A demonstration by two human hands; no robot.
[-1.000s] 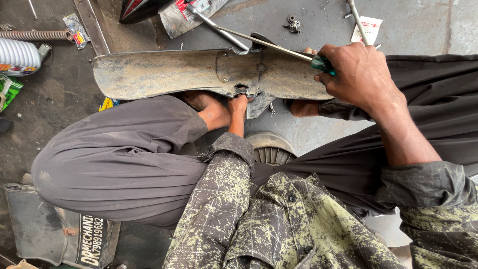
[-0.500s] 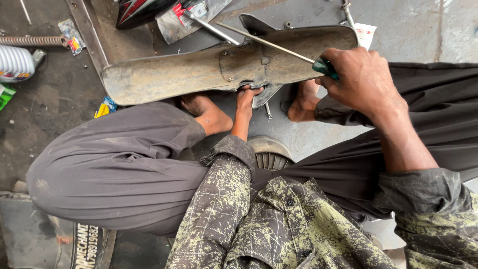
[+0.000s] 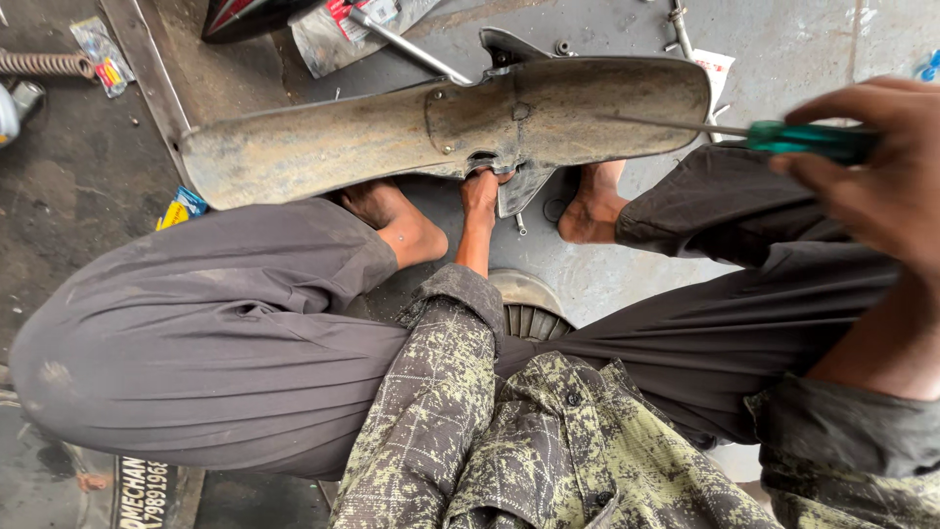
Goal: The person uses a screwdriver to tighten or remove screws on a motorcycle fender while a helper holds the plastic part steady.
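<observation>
Closest to us are our own patterned green shirt sleeves and our knees in dark grey trousers, spread wide as we squat over the concrete floor. Between the knees, just beyond the shirt, a round ribbed metal part lies on the floor.

Our right hand is raised at the right edge of the view, fingers wrapped tight around the green handle of a screwdriver. Its thin shaft runs leftward, and the tip lies over the right end of the mudguard.

Our left hand reaches forward between our bare feet and clamps on the lower edge of the mudguard at its middle, with the fingertips hidden behind the metal. The mudguard is a long, curved, rusty, dusty piece, lying crosswise in front of us above the feet, its left end lower than its right. A small bolt lies on the floor just beside the left hand.

Farther off, a metal rod slants behind the mudguard. At the far left a coiled spring lies on the darker ground next to a small colourful packet.
</observation>
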